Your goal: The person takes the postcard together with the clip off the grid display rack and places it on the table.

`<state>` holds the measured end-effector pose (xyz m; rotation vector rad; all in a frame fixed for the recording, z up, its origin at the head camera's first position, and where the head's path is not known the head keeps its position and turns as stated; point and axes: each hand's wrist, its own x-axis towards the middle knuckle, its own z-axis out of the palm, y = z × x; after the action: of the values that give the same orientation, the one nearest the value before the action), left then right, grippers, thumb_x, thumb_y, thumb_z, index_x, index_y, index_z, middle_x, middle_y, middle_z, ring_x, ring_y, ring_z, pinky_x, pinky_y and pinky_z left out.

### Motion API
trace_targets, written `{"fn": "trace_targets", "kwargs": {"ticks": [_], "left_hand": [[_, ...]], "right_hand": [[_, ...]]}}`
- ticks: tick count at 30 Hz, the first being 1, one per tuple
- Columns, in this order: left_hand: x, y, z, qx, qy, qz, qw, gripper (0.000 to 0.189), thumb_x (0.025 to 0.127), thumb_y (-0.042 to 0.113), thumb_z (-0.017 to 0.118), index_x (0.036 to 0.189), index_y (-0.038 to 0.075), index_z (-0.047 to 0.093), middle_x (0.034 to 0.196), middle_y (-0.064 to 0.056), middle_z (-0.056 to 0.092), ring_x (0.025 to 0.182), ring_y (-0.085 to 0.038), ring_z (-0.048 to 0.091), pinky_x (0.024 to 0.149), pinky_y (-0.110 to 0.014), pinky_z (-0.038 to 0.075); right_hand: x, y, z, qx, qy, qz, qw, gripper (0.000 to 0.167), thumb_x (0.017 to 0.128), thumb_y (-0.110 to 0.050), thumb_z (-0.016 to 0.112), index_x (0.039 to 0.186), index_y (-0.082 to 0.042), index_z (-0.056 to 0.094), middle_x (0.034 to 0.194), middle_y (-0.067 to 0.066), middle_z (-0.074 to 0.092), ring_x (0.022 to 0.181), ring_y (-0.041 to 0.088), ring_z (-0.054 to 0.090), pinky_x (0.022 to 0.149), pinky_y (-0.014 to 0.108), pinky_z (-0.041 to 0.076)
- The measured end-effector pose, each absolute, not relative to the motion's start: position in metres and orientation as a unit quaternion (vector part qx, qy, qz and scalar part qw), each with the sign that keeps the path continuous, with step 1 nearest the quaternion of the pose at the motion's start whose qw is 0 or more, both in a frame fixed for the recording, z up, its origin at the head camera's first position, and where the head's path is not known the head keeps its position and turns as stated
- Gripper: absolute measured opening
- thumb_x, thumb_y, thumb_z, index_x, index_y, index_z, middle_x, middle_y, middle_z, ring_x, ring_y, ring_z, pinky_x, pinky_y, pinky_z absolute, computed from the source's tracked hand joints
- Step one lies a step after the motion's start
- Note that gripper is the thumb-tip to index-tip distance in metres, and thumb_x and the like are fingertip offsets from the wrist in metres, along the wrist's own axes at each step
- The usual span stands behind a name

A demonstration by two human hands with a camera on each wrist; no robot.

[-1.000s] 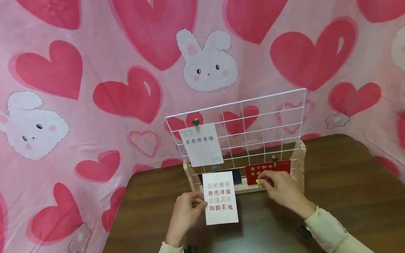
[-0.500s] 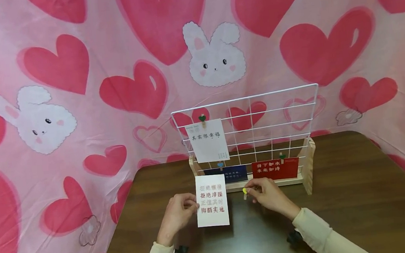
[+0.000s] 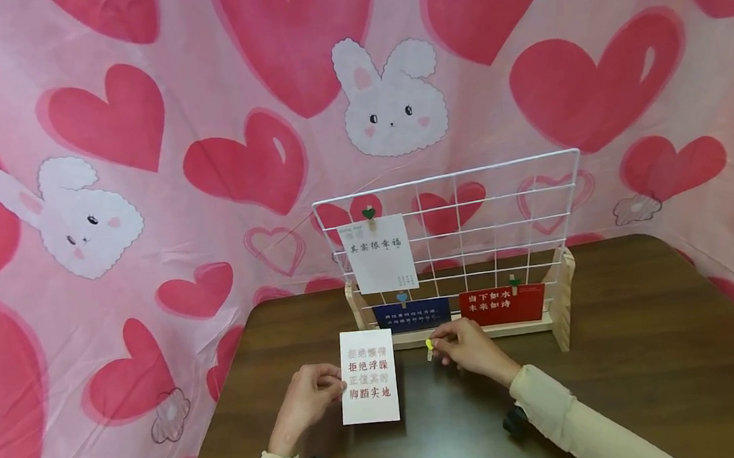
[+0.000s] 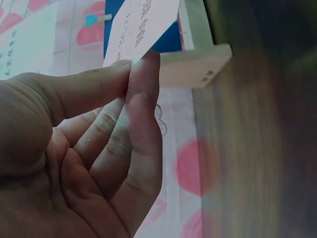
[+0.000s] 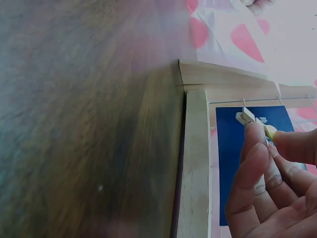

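Note:
My left hand (image 3: pixel 306 404) pinches the left edge of a white card (image 3: pixel 368 376) printed with red and grey characters, held upright in front of the rack. In the left wrist view, thumb and forefinger meet on that card's edge (image 4: pixel 143 29). Between thumb and fingertips my right hand (image 3: pixel 475 351) pinches a small wooden clothespin (image 3: pixel 429 348) with a yellow top, its jaws pointing down. The right wrist view shows the clothespin (image 5: pixel 247 116) overlapping a blue card (image 5: pixel 230 163). Behind the hands stands a white wire grid rack (image 3: pixel 493 230) on a wooden base (image 3: pixel 563 306).
Clipped to the grid are a white card (image 3: pixel 380 264) under a green heart clothespin (image 3: pixel 369 214), a blue card (image 3: pixel 415 314) under a light-blue one, and a red card (image 3: pixel 504 308). The brown table (image 3: pixel 651 349) extends around the rack. A pink heart-and-rabbit cloth (image 3: pixel 244 56) hangs behind.
My right hand has moved left with the clothespin, away from the red card. My left hand has brought the white card left and slightly down, uncovering the blue card. The head view has shifted.

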<state>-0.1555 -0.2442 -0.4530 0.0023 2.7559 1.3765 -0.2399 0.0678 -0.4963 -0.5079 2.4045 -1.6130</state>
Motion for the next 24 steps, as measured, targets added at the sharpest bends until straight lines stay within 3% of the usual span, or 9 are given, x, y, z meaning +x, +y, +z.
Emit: {"fn": "trace_targets", "kwargs": {"ticks": [8,17,24], "left_hand": [[-0.155,-0.27,-0.459,-0.012,0.887,0.46,0.046,0.008,0.092,-0.004,0.069,0.1,-0.007,0.072,0.083,-0.013,0.075,0.071,-0.018,0.067,0.063,-0.03,0.058],[-0.152,-0.29,-0.468,-0.008,0.869,0.487,0.083,0.014,0.093,-0.003,0.068,0.104,-0.013,0.068,0.084,-0.016,0.076,0.07,-0.015,0.065,0.062,-0.028,0.057],[-0.15,-0.298,-0.474,-0.009,0.871,0.481,0.096,0.013,0.093,-0.004,0.068,0.102,-0.013,0.069,0.081,-0.011,0.074,0.067,-0.011,0.064,0.06,-0.025,0.055]], "right_hand": [[-0.251,0.048,-0.498,-0.208,0.806,-0.536,0.139,0.017,0.101,-0.003,0.062,0.109,0.007,0.074,0.083,0.012,0.078,0.061,0.015,0.066,0.049,0.029,0.054],[-0.256,0.031,-0.507,-0.206,0.793,-0.546,0.177,0.019,0.1,0.004,0.059,0.111,0.013,0.07,0.082,0.014,0.078,0.061,0.012,0.071,0.056,0.03,0.061],[-0.257,0.021,-0.513,-0.198,0.793,-0.543,0.194,0.018,0.099,0.005,0.059,0.11,0.013,0.071,0.079,0.013,0.077,0.058,0.01,0.069,0.055,0.029,0.061]]}}
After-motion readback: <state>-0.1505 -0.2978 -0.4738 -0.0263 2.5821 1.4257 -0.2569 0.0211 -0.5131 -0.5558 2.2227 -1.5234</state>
